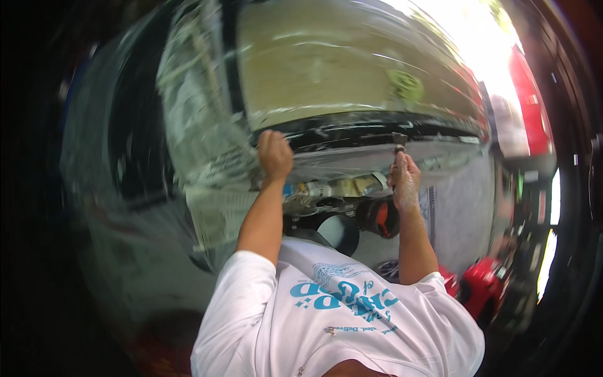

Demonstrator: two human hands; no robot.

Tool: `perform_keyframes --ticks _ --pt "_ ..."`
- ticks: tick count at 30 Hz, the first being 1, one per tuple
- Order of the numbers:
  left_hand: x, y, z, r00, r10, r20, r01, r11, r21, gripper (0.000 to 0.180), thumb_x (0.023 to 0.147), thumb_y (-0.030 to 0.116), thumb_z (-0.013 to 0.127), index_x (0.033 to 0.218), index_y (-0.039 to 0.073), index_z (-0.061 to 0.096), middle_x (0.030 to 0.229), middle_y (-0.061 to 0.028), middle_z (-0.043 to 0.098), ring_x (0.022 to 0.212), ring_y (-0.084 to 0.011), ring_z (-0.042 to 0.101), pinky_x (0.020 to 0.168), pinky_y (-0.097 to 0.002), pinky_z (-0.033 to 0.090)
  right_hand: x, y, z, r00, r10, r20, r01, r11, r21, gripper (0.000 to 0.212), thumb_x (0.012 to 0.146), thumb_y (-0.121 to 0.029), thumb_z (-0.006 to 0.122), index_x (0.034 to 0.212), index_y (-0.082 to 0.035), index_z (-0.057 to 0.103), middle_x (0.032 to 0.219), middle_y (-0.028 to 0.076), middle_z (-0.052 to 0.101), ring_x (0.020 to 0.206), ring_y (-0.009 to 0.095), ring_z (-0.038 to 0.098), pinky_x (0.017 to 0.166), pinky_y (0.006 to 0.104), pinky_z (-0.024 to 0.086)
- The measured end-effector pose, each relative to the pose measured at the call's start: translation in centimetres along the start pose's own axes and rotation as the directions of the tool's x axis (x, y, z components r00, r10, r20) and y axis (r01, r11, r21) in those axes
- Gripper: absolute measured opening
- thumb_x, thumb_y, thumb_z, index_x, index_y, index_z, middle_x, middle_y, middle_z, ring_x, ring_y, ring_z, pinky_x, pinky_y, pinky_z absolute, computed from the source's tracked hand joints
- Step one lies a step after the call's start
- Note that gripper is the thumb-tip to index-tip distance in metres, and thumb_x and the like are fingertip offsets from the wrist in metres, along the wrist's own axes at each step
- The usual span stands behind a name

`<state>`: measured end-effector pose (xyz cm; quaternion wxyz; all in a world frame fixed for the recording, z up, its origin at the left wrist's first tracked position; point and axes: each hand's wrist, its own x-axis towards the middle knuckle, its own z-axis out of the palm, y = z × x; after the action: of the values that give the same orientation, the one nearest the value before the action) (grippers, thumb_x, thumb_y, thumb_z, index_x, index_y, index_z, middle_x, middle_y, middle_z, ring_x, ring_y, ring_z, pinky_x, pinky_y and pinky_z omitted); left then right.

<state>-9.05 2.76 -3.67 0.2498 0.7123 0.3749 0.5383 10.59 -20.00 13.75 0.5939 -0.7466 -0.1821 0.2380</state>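
Note:
A small flat-headed hand tool (399, 141), a brush or a scraper by its shape, stands upright in my right hand (406, 174). My fingers are wrapped round its handle, and its head meets the black strip (352, 131) along the edge of a car panel. That hand looks wet or smeared with something pale. My left hand (275, 154) is closed at the left end of the same strip, beside newspaper masking (204, 141). What it holds, if anything, is hidden. Beyond the strip lies a wide tan panel (314, 69) under a glossy, wet-looking surface.
A crumpled yellow-green cloth (406, 85) lies on the tan panel. Below the strip are plastic sheeting, more paper, a round white-topped thing (338, 231) and a dark can-like container (380, 217). Red vehicle parts (483, 286) stand at the right. Much is blurred.

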Motion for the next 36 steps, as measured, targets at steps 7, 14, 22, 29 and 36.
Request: perform_keyframes --ticks 7,14,22,29,36 --pt "0.6 1.6 0.6 0.999 0.032 0.010 -0.033 0.993 0.110 0.010 0.089 0.013 0.059 0.090 0.004 0.058 0.090 -0.0146 0.059 0.083 -0.0363 0.059 0.077 -0.0458 0.050 -3.7 5.5 -4.5 0.982 0.097 -0.164 -0.064 0.978 0.197 0.031 0.108 -0.028 0.064 0.127 -0.004 0.063 0.075 -0.001 0.060 0.059 0.007 0.055 0.052 0.0247 0.043" --pt "0.7 3.6 -0.5 0.968 -0.247 0.032 0.249 0.956 -0.153 0.014 0.093 0.015 0.066 0.095 0.001 0.061 0.090 -0.0134 0.062 0.084 -0.0295 0.063 0.079 -0.0397 0.051 -6.6 8.0 0.6 0.976 0.185 0.117 -0.186 0.983 -0.001 0.048 0.107 -0.014 0.057 0.152 -0.002 0.050 0.099 0.001 0.066 0.079 0.009 0.061 0.066 0.0248 0.049" --pt "-2.1 13.2 -3.5 0.503 -0.418 0.757 0.851 0.396 -0.346 0.030 0.105 0.038 0.070 0.096 0.009 0.075 0.087 0.0025 0.070 0.078 -0.0060 0.059 0.070 -0.0259 0.043 -8.0 4.2 9.1 0.982 0.077 0.170 -0.103 0.984 0.148 0.051 0.100 -0.001 0.061 0.148 0.002 0.042 0.104 0.009 0.067 0.085 0.011 0.059 0.074 0.0264 0.050" --pt "-1.8 12.5 -5.0 0.545 -0.557 0.627 0.838 0.357 -0.412 0.028 0.099 0.031 0.078 0.081 0.010 0.074 0.078 0.0030 0.069 0.072 -0.0060 0.055 0.068 -0.0261 0.040 -9.2 3.9 10.9 0.947 0.062 0.314 -0.113 0.983 0.147 0.047 0.102 0.002 0.060 0.146 -0.001 0.046 0.106 0.007 0.065 0.090 0.009 0.058 0.079 0.0254 0.049" --pt "-1.3 11.3 -4.4 0.604 -0.562 0.566 0.797 0.417 -0.436 0.037 0.103 0.034 0.074 0.077 0.009 0.068 0.077 0.0046 0.062 0.070 -0.0061 0.052 0.063 -0.0260 0.038 -8.8 3.8 10.2 0.924 0.012 0.383 -0.097 0.974 0.204 0.047 0.102 0.001 0.061 0.147 -0.002 0.047 0.109 0.008 0.065 0.093 0.010 0.059 0.082 0.0258 0.050"
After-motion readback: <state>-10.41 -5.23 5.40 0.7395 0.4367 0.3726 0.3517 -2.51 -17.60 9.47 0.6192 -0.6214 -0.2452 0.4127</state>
